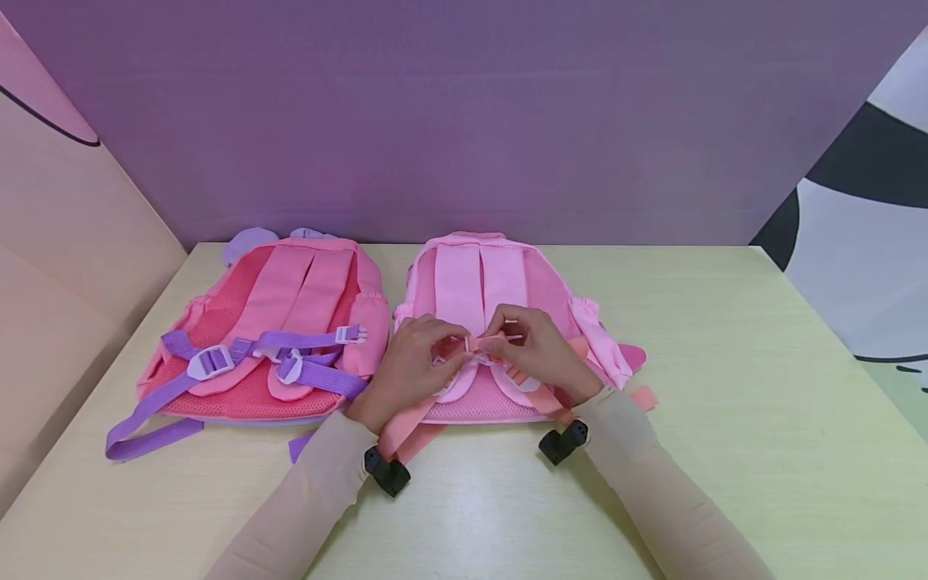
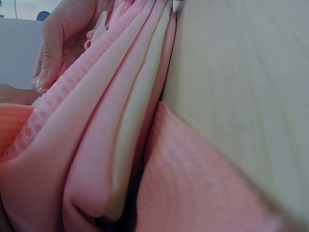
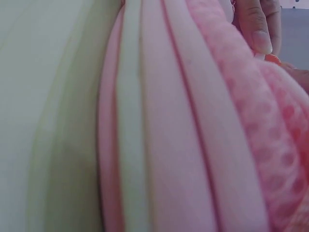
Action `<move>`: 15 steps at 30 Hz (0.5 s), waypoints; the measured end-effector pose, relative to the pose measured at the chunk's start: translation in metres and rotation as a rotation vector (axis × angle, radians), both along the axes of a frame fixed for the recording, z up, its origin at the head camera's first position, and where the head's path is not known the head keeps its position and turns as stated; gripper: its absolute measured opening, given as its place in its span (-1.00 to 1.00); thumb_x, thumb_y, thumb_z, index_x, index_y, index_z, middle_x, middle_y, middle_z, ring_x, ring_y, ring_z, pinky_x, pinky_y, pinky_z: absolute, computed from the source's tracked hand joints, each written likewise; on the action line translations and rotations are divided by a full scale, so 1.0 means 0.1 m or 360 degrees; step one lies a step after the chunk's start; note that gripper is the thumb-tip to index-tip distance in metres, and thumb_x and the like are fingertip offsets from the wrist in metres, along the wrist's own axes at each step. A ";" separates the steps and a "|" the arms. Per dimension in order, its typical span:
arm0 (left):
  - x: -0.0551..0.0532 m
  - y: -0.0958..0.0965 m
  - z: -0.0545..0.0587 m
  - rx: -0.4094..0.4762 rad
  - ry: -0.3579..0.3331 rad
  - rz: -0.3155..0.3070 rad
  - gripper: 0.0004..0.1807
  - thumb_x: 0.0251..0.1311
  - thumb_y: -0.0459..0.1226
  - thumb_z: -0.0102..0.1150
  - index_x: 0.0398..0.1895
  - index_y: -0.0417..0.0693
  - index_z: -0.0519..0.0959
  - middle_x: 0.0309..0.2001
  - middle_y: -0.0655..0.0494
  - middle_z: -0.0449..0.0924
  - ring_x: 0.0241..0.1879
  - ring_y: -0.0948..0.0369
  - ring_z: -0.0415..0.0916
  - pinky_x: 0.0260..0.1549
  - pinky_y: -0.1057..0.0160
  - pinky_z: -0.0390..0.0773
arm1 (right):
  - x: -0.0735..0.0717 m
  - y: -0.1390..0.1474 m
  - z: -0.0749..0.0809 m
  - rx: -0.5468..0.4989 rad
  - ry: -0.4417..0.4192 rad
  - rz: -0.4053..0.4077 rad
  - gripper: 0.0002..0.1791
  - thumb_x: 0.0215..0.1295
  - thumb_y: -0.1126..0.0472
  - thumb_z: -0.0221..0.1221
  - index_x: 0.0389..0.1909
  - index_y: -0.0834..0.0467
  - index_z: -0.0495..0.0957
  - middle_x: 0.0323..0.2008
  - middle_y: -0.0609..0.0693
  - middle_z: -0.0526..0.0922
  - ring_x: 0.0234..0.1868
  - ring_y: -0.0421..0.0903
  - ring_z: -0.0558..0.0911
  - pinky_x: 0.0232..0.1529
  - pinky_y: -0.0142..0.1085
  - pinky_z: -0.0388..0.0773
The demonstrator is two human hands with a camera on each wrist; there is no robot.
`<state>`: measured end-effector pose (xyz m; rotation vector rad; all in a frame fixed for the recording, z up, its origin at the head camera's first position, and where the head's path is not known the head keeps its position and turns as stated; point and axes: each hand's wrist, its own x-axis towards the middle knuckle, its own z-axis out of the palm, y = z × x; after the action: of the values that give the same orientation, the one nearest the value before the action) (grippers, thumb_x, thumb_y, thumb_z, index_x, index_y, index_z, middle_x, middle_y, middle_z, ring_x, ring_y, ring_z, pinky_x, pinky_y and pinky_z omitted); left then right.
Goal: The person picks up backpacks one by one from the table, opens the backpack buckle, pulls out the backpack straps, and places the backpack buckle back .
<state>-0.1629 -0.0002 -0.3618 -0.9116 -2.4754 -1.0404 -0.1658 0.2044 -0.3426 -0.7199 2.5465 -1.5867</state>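
A light pink backpack [image 1: 464, 278] lies with its shoulder straps facing up, in the middle of the table. Over its lower half, my left hand [image 1: 413, 362] and right hand [image 1: 540, 350] meet almost fingertip to fingertip. Between them is a short orange chest strap [image 1: 475, 344] with white plastic buckle parts; each hand pinches one side of it. Fingers cover most of the buckle. In the left wrist view, the backpack's mesh edge [image 2: 63, 92] fills the front, with fingers [image 2: 50, 53] behind it. The right wrist view shows fingertips [image 3: 262, 41] above the mesh.
A darker pink backpack [image 1: 290, 298] with purple straps [image 1: 155, 403] and white buckles lies just left. Orange webbing [image 1: 409, 423] trails from the light pink backpack onto the table [image 1: 725, 403]. A purple panel [image 1: 464, 121] stands behind the table.
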 end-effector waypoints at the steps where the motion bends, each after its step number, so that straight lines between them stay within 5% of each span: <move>1: 0.00 0.00 0.00 -0.0004 -0.0002 0.0003 -0.73 0.04 -0.21 0.37 -0.17 -0.09 0.68 -0.34 0.08 0.67 -0.34 0.20 0.46 -0.24 0.20 0.39 | 0.00 0.00 0.00 0.0003 -0.0001 0.0003 -0.91 0.23 0.32 0.23 -0.42 0.20 0.51 -0.49 0.02 0.54 -0.45 -0.11 0.52 -0.44 -0.40 0.49; 6: 0.01 -0.01 0.00 -0.0009 0.0002 0.0014 -0.72 0.03 -0.19 0.38 -0.18 -0.10 0.68 -0.34 0.08 0.67 -0.34 0.20 0.46 -0.24 0.20 0.39 | 0.00 -0.01 0.01 -0.0012 -0.0021 0.0017 -0.96 0.22 0.33 0.19 -0.35 0.18 0.51 -0.45 0.04 0.50 -0.41 -0.10 0.52 -0.42 -0.42 0.47; 15: 0.00 0.00 -0.01 -0.0012 0.0003 0.0001 -0.69 0.03 -0.21 0.38 -0.15 -0.12 0.68 -0.26 0.04 0.70 -0.26 0.16 0.52 -0.19 0.16 0.39 | 0.01 0.00 0.00 0.0061 -0.0019 0.0010 -0.74 0.12 0.20 0.35 -0.15 0.12 0.63 -0.24 0.01 0.66 -0.30 -0.07 0.54 -0.26 -0.41 0.51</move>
<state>-0.1626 -0.0006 -0.3630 -0.9139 -2.4795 -1.0301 -0.1652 0.2040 -0.3429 -0.7120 2.5563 -1.5309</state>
